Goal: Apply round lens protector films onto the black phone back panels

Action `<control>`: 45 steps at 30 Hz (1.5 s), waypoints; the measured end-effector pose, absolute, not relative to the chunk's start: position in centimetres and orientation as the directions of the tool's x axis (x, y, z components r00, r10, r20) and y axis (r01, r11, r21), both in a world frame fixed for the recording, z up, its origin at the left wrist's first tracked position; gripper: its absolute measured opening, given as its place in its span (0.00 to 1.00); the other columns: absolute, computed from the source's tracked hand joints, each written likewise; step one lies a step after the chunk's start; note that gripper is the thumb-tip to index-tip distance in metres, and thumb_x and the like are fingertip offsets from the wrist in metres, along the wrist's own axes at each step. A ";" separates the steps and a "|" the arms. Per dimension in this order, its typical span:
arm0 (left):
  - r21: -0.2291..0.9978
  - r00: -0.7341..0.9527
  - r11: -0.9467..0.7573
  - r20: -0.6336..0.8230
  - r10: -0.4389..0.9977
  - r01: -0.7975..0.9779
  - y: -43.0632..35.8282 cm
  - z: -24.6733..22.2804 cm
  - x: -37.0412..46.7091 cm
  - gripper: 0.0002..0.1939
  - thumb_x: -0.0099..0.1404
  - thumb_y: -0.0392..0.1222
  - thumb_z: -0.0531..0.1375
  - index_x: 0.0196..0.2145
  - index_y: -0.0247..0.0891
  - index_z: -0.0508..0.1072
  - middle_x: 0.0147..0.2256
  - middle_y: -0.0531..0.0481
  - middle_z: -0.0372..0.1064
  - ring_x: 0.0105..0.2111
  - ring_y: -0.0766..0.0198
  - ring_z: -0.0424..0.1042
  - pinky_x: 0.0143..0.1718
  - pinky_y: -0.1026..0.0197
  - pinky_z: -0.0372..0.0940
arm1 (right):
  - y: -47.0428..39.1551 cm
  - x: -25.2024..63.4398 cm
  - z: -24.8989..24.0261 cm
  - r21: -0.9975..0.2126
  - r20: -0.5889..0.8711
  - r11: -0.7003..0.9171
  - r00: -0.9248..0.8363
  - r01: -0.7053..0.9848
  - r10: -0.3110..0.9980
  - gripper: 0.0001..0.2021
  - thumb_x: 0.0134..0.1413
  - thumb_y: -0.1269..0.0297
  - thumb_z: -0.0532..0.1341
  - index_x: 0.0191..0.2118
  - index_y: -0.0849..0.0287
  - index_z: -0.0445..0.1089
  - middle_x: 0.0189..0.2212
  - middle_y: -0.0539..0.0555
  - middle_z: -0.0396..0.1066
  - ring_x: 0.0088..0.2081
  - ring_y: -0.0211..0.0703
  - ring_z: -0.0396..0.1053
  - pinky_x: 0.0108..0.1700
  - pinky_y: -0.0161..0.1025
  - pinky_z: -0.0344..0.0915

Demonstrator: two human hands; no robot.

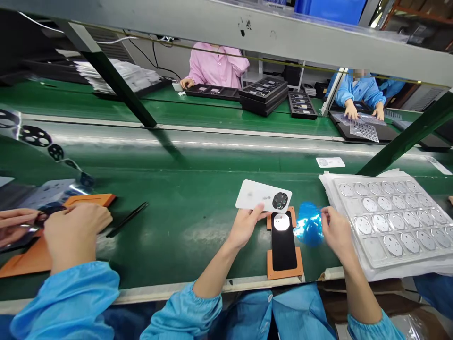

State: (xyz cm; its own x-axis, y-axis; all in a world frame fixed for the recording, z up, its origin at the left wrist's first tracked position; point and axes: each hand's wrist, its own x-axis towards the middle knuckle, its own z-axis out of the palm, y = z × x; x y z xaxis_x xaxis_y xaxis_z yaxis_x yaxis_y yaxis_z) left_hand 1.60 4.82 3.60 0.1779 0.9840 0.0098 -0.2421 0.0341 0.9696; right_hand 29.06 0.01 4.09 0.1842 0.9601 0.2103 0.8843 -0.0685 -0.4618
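Note:
My left hand (245,225) is closed on the lower edge of a white phone back cover (253,195), which has a black round camera ring at its right end. The cover is tilted just above an orange fixture (284,274) with a black plate (284,250) in its middle. A bright round disc (281,222) shows at the plate's top. My right hand (336,231) has its fingers pinched at the right edge of a shiny blue film (309,224), which lies over the green bench beside the fixture.
To the right a clear tray (375,250) holds several round metallic rings. Another white cover (330,162) lies on the belt. At left, a co-worker's hands (76,222) work over an orange fixture (92,200), near black tweezers (128,219). Slanted green posts (406,134) stand beyond.

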 end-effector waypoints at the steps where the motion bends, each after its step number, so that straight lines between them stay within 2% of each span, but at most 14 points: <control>1: 0.992 0.241 -0.087 0.106 0.965 -0.091 3.8 4.0 1.2 0.18 0.72 0.47 0.56 0.53 0.37 0.74 0.54 0.41 0.73 0.53 0.49 0.73 0.54 0.47 0.70 | -0.5 28.2 4.6 -0.478 0.305 0.079 0.081 0.875 0.949 0.12 0.63 0.66 0.53 0.47 0.59 0.70 0.41 0.59 0.76 0.40 0.47 0.74 0.40 0.42 0.69; 2: 0.969 0.329 -0.241 0.210 0.921 0.054 2.8 4.3 0.8 0.18 0.72 0.45 0.55 0.55 0.38 0.73 0.54 0.41 0.72 0.54 0.50 0.72 0.56 0.48 0.69 | -1.1 27.3 5.0 -0.470 0.393 0.236 -0.038 0.850 0.919 0.15 0.64 0.66 0.53 0.53 0.60 0.68 0.47 0.60 0.74 0.47 0.49 0.74 0.46 0.44 0.70; 3: 0.897 0.428 -0.409 0.306 0.850 0.171 1.9 4.5 0.5 0.18 0.73 0.42 0.53 0.57 0.39 0.72 0.56 0.41 0.71 0.56 0.51 0.71 0.58 0.48 0.68 | -1.6 26.4 5.2 -0.439 0.459 0.380 -0.160 0.814 0.874 0.17 0.64 0.67 0.54 0.57 0.59 0.65 0.52 0.61 0.72 0.53 0.49 0.71 0.51 0.46 0.70; 5: 0.657 0.592 -0.689 0.436 0.678 0.306 0.5 4.2 0.2 0.22 0.73 0.37 0.52 0.63 0.40 0.65 0.59 0.40 0.67 0.59 0.52 0.68 0.60 0.49 0.65 | -2.3 25.1 5.1 -0.328 0.528 0.580 -0.364 0.746 0.767 0.21 0.65 0.70 0.53 0.62 0.58 0.62 0.57 0.61 0.69 0.59 0.50 0.67 0.57 0.49 0.69; 6: 0.528 0.637 -0.773 0.470 0.611 0.352 0.1 3.8 0.3 0.24 0.73 0.34 0.51 0.64 0.39 0.62 0.60 0.39 0.66 0.60 0.53 0.67 0.60 0.49 0.65 | -2.6 24.7 4.7 -0.269 0.541 0.633 -0.429 0.726 0.723 0.22 0.65 0.72 0.52 0.63 0.57 0.62 0.57 0.60 0.70 0.60 0.50 0.66 0.58 0.49 0.69; 9: 0.243 0.690 -0.843 0.489 0.534 0.481 0.0 1.9 1.0 0.25 0.72 0.29 0.49 0.65 0.34 0.59 0.58 0.36 0.68 0.59 0.53 0.68 0.58 0.50 0.68 | -2.7 24.3 2.8 -0.150 0.539 0.668 -0.507 0.728 0.673 0.22 0.66 0.75 0.51 0.62 0.58 0.65 0.54 0.61 0.73 0.57 0.50 0.70 0.56 0.48 0.72; 11: 0.155 0.709 -0.843 0.474 0.522 0.516 0.4 0.6 1.4 0.24 0.72 0.29 0.49 0.64 0.32 0.59 0.57 0.35 0.69 0.58 0.53 0.69 0.57 0.50 0.69 | -2.3 24.6 1.6 -0.112 0.522 0.662 -0.523 0.741 0.674 0.20 0.66 0.75 0.52 0.60 0.60 0.67 0.53 0.63 0.74 0.55 0.51 0.71 0.55 0.48 0.72; 14: 0.121 0.713 -0.832 0.460 0.530 0.541 0.9 -0.4 1.7 0.23 0.72 0.29 0.49 0.63 0.32 0.59 0.56 0.36 0.70 0.58 0.53 0.69 0.56 0.51 0.70 | -1.8 24.9 0.7 -0.086 0.512 0.655 -0.530 0.751 0.676 0.19 0.66 0.75 0.52 0.58 0.62 0.69 0.53 0.63 0.74 0.54 0.51 0.72 0.55 0.49 0.73; 21: 0.162 0.707 -0.799 0.387 0.592 0.580 1.2 -0.6 1.6 0.19 0.72 0.31 0.49 0.59 0.34 0.64 0.53 0.37 0.72 0.56 0.55 0.71 0.53 0.53 0.71 | -1.3 25.5 0.4 -0.032 0.460 0.663 -0.578 0.748 0.674 0.16 0.66 0.75 0.52 0.53 0.64 0.72 0.51 0.62 0.75 0.53 0.52 0.73 0.53 0.50 0.73; 26: 0.110 0.717 -0.775 0.315 0.621 0.623 1.7 -0.2 1.6 0.16 0.71 0.32 0.51 0.54 0.33 0.69 0.54 0.35 0.70 0.56 0.52 0.70 0.57 0.49 0.67 | -0.6 25.9 -0.3 -0.021 0.370 0.674 -0.621 0.738 0.691 0.17 0.65 0.76 0.53 0.55 0.63 0.71 0.53 0.61 0.74 0.56 0.53 0.70 0.55 0.52 0.70; 31: 0.084 0.741 -0.766 0.205 0.639 0.637 1.4 0.2 1.6 0.20 0.67 0.31 0.53 0.56 0.31 0.67 0.58 0.34 0.66 0.60 0.49 0.65 0.61 0.47 0.60 | -0.4 25.5 -0.8 -0.011 0.277 0.669 -0.641 0.743 0.716 0.22 0.60 0.79 0.52 0.59 0.64 0.67 0.58 0.62 0.69 0.60 0.53 0.66 0.59 0.54 0.66; 36: 0.061 0.755 -0.767 0.145 0.640 0.639 0.9 0.5 1.7 0.25 0.65 0.36 0.56 0.60 0.30 0.64 0.60 0.32 0.63 0.62 0.46 0.61 0.63 0.45 0.53 | -0.8 25.1 -0.6 0.017 0.234 0.663 -0.648 0.748 0.725 0.25 0.56 0.79 0.52 0.59 0.66 0.65 0.59 0.64 0.68 0.61 0.56 0.64 0.62 0.54 0.63; 41: -0.017 0.780 -0.786 0.132 0.611 0.618 0.8 0.7 1.7 0.24 0.68 0.39 0.54 0.59 0.27 0.64 0.60 0.30 0.63 0.61 0.45 0.62 0.63 0.44 0.52 | -0.7 24.9 -0.2 0.052 0.226 0.687 -0.679 0.724 0.699 0.25 0.54 0.78 0.53 0.59 0.67 0.66 0.58 0.66 0.68 0.61 0.57 0.64 0.63 0.54 0.62; 45: -0.008 0.784 -0.792 0.150 0.603 0.611 0.7 0.4 1.6 0.25 0.68 0.38 0.53 0.60 0.25 0.64 0.60 0.31 0.63 0.60 0.46 0.63 0.63 0.45 0.52 | -0.7 24.8 -0.1 0.068 0.219 0.700 -0.695 0.710 0.684 0.24 0.53 0.77 0.54 0.57 0.69 0.67 0.56 0.68 0.69 0.59 0.59 0.65 0.62 0.54 0.63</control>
State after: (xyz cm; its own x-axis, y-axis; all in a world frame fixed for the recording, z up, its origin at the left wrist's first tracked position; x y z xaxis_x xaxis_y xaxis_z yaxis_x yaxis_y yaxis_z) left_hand 1.61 0.73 0.37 0.7835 0.6031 0.1498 0.6109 -0.7917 -0.0079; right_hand 24.83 -0.66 -0.13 -0.6955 0.6842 0.2195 0.7105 0.7005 0.0676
